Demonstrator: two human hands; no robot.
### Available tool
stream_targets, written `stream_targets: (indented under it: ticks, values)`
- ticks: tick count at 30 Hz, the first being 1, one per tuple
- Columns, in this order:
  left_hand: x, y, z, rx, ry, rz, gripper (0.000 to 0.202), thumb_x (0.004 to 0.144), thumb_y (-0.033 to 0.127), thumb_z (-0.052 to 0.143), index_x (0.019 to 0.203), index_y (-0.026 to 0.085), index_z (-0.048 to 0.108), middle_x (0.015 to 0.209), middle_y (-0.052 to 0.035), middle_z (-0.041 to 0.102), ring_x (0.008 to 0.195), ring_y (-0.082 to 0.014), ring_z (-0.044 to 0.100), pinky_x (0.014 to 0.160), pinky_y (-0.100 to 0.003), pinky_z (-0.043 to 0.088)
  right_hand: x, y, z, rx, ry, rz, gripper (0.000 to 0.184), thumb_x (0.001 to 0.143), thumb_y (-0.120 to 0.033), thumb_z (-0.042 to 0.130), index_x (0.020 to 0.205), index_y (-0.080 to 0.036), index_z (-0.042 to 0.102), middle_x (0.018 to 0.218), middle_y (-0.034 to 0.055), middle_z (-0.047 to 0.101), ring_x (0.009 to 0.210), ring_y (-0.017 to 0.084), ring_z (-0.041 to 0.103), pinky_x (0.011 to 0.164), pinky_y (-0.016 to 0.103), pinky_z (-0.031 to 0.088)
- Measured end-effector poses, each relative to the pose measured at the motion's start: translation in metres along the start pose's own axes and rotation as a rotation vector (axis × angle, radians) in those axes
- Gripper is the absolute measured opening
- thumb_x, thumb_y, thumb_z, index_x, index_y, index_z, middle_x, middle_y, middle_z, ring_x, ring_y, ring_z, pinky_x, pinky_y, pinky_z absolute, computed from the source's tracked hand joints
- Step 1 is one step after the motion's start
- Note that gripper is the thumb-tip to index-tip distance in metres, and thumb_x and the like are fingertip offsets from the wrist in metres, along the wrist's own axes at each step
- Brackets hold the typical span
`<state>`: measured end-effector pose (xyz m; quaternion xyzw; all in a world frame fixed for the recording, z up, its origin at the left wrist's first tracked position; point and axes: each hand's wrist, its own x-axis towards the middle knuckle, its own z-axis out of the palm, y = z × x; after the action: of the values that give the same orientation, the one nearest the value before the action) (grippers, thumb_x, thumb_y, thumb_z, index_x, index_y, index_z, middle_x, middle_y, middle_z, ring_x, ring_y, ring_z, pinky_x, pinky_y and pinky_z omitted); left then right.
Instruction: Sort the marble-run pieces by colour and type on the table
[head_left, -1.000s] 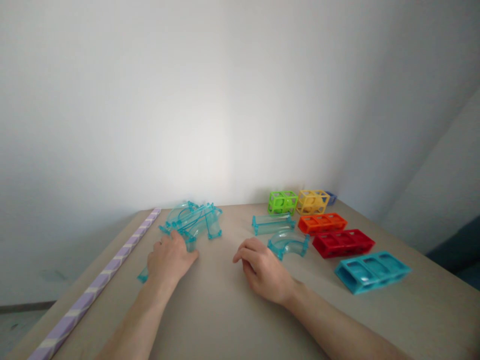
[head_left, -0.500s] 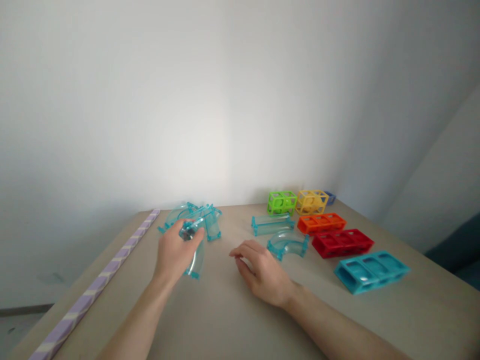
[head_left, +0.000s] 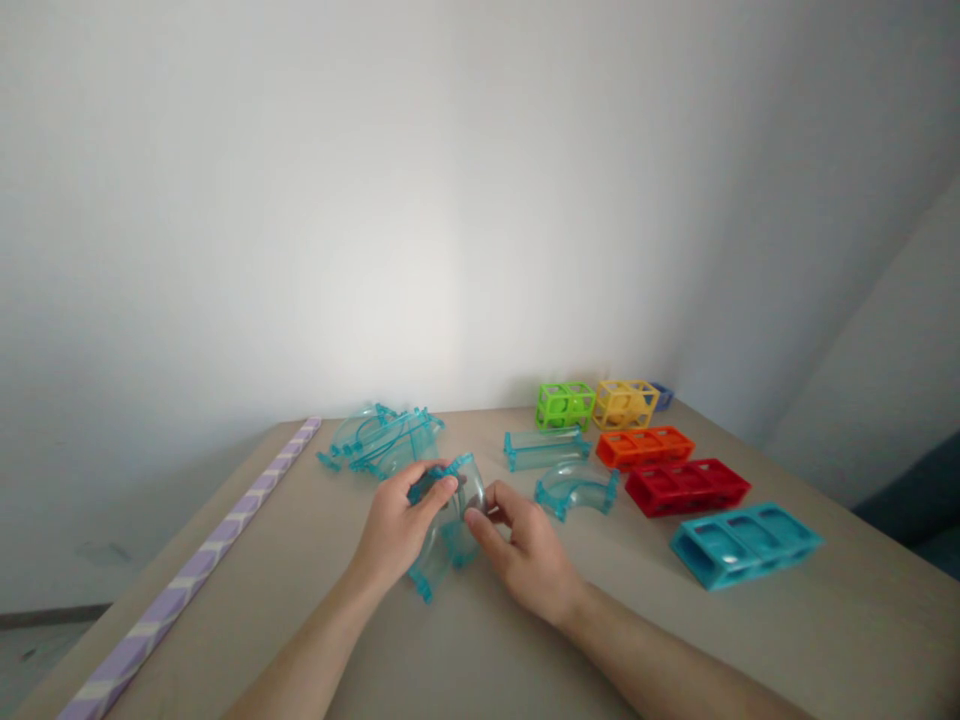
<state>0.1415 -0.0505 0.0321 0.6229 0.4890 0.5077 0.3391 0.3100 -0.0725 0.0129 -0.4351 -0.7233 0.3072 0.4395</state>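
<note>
The tubes [head_left: 471, 487] are translucent teal, the strip [head_left: 212, 548] striped purple-white

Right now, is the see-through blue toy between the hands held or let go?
Held: the left hand and right hand both have fingers against the see-through blue toy.

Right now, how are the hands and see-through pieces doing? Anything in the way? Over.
Left hand gripping translucent teal curved plastic pieces. Right hand touching them. Translucent teal arched plastic tube beyond right hand, not between hands.
</note>
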Motion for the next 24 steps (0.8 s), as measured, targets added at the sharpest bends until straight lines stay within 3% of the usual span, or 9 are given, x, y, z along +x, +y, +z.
stream_targets:
  ticks: [5, 11, 17, 21, 24]
  values:
    - [-0.001, 0.001, 0.001, -0.208, -0.024, -0.113, 0.036, 0.079, 0.047, 0.066, 0.097, 0.016, 0.064, 0.074, -0.0055, 0.072, 0.064, -0.0212, 0.071, 0.065, -0.034, 0.059, 0.001, 0.001, -0.001, -0.018, 0.135, -0.162, 0.019, 0.089, -0.024, 0.053, 0.072, -0.020, 0.045, 0.094, 0.0052, 0.058, 0.089, 0.017, 0.055, 0.079, 0.029, 0.045]
    - [-0.001, -0.005, 0.001, -0.232, 0.032, -0.179, 0.049, 0.079, 0.058, 0.060, 0.103, 0.016, 0.065, 0.068, -0.0047, 0.070, 0.047, -0.0189, 0.067, 0.048, -0.029, 0.055, 0.002, 0.009, 0.002, 0.034, 0.076, -0.117, 0.020, 0.091, -0.025, 0.053, 0.073, -0.020, 0.045, 0.084, 0.0018, 0.057, 0.074, 0.014, 0.054, 0.066, 0.025, 0.044]
    - [-0.003, -0.013, 0.005, -0.172, 0.132, -0.187, 0.047, 0.075, 0.063, 0.061, 0.072, 0.016, 0.065, 0.048, 0.0012, 0.057, 0.038, -0.0137, 0.055, 0.037, -0.021, 0.042, -0.002, 0.001, 0.002, 0.052, -0.008, -0.221, 0.021, 0.089, -0.022, 0.056, 0.071, -0.020, 0.045, 0.088, 0.0030, 0.058, 0.082, 0.016, 0.055, 0.074, 0.028, 0.044]
    - [-0.004, -0.007, 0.009, -0.253, 0.039, -0.332, 0.052, 0.071, 0.067, 0.061, 0.090, 0.018, 0.064, 0.042, 0.0057, 0.052, 0.029, -0.0133, 0.047, 0.029, -0.021, 0.034, -0.003, 0.001, 0.001, 0.076, -0.029, -0.258, 0.020, 0.086, -0.022, 0.060, 0.072, -0.021, 0.046, 0.093, 0.0046, 0.058, 0.090, 0.017, 0.056, 0.081, 0.031, 0.045]
    - [-0.004, -0.004, 0.010, -0.367, -0.020, -0.446, 0.050, 0.068, 0.068, 0.063, 0.079, 0.019, 0.059, 0.040, 0.0063, 0.050, 0.028, -0.0113, 0.045, 0.029, -0.019, 0.031, -0.004, 0.002, 0.001, 0.070, -0.024, -0.235, 0.019, 0.085, -0.020, 0.063, 0.073, -0.021, 0.047, 0.097, 0.0046, 0.058, 0.095, 0.017, 0.057, 0.085, 0.031, 0.044]
